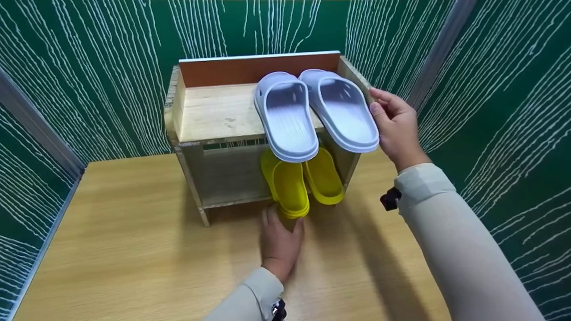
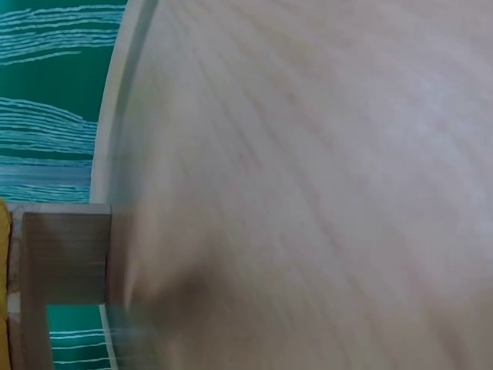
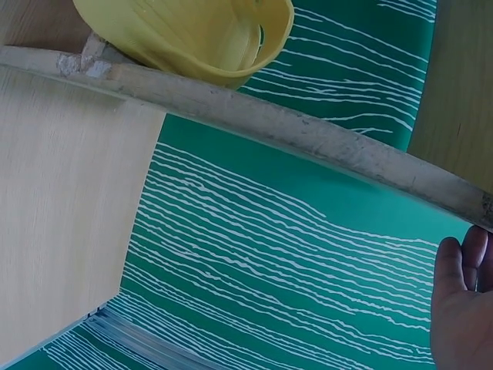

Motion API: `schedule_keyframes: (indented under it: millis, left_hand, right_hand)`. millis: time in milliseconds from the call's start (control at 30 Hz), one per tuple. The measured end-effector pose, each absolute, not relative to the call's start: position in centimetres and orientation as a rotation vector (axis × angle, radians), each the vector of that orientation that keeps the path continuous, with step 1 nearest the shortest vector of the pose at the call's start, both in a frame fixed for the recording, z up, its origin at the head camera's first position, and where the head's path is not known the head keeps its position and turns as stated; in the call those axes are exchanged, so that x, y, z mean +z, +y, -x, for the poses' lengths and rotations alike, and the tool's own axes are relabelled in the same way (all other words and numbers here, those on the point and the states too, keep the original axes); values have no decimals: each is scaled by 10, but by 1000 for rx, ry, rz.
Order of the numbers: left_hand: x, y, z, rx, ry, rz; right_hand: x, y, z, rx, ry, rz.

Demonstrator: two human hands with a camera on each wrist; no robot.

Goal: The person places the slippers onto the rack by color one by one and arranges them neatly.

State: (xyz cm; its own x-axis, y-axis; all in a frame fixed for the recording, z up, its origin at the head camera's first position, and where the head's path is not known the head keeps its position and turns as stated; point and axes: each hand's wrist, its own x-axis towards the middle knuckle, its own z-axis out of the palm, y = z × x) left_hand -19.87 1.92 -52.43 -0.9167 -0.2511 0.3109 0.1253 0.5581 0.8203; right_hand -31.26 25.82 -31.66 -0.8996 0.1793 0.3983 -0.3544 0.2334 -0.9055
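Note:
A small wooden shoe rack [image 1: 223,113] stands on the table. Two lavender clogs [image 1: 292,120] rest side by side on its upper shelf, heels overhanging the front. Below them, two yellow clogs [image 1: 292,187] sit at the right of the lower shelf, the left one protruding farther forward. My left hand [image 1: 281,243] grips the left yellow clog's heel, thumb on the right and fingers on the left. My right hand [image 1: 397,125] holds the rack's right side panel by its upper front corner, beside the right lavender clog. In the right wrist view, its fingertips [image 3: 449,258] meet the panel's edge.
Green walls [image 1: 513,111] with white drip lines close in on the back and both sides. The wood-grain table [image 1: 134,263] extends in front of the rack. A grey strip [image 1: 33,245] runs along its left edge.

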Motion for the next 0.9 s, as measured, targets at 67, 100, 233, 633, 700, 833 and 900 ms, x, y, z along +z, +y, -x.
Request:
schedule_keyframes:
  millis: [67, 100, 233, 633, 700, 833, 900]
  left_hand:
    - [-522, 18, 200, -1308, -2403, -99]
    - [-521, 17, 201, -1310, -2405, -95]
    - [-517, 15, 205, -1332, -2401, -80]
    - [-506, 6, 216, -1377, -2460, -35]
    - [-504, 4, 217, -1378, -2452, -16]
    - [-501, 3, 220, -1405, -2438, 5]
    - [-500, 3, 221, -1431, -2443, 0]
  right_hand:
    - [-317, 258, 313, 1702, -2094, -162]
    - [-317, 258, 313, 1702, -2095, -165]
    - [-317, 259, 313, 1704, -2100, -171]
    - [-315, 261, 311, 1707, -2120, -161]
    - [-315, 261, 311, 1700, -2130, -150]
    - [-312, 260, 311, 1676, -2153, -138]
    - [-311, 261, 311, 1657, -2170, -135]
